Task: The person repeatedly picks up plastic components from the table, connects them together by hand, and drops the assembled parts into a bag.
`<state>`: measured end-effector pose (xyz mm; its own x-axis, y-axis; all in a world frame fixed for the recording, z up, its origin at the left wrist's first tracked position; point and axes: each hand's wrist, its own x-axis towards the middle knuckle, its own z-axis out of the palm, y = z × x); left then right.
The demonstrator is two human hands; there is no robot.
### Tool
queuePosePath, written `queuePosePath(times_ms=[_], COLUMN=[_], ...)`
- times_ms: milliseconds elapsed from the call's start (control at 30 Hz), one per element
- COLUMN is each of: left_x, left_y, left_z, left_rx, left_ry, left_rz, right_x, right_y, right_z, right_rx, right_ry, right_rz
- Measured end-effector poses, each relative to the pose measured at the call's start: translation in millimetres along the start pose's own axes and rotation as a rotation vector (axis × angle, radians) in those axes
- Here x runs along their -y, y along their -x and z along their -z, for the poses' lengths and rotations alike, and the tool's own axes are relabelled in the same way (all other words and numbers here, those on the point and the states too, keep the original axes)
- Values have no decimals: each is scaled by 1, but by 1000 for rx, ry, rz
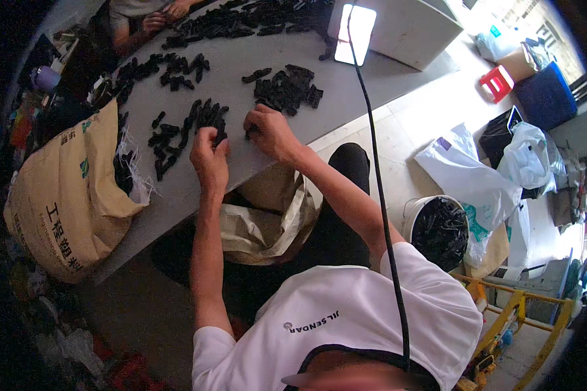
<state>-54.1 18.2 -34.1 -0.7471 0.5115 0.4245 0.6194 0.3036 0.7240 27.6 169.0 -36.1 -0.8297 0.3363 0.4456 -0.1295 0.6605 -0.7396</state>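
Note:
Small black plastic pieces lie in groups on the grey table. My left hand is closed at the near end of a cluster of long black pieces, with a dark piece between its thumb and fingers. To its right, my right hand is bent down at the table edge, its fingertips pinched on a small black piece that is mostly hidden. Just beyond that hand sits a pile of black pieces. More loose black pieces are scattered left of my left hand.
A tan woven sack stands at the left table edge. An open sack hangs at my lap. A bucket of black pieces is on the floor at right. A lit lamp with a cable stands beyond. Another person's hands work far left.

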Motion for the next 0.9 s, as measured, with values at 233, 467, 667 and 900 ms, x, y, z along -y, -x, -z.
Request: queuePosePath(times_ms=[233, 467, 667, 900], left_x=[-10, -30, -44, -52], left_y=[15, 30, 41, 52], left_z=[24, 28, 31, 43], left_rx=[74, 180, 281, 200], left_ry=[497, 932, 913, 763], left_rz=[389, 531, 511, 450], right_x=[-7, 24, 43, 58], right_y=[14, 34, 40, 53], right_z=[9, 21, 10, 10], right_rx=[58, -48, 73, 32], right_ry=[151, -569, -263, -504], right_rz=[46, -195, 191, -17])
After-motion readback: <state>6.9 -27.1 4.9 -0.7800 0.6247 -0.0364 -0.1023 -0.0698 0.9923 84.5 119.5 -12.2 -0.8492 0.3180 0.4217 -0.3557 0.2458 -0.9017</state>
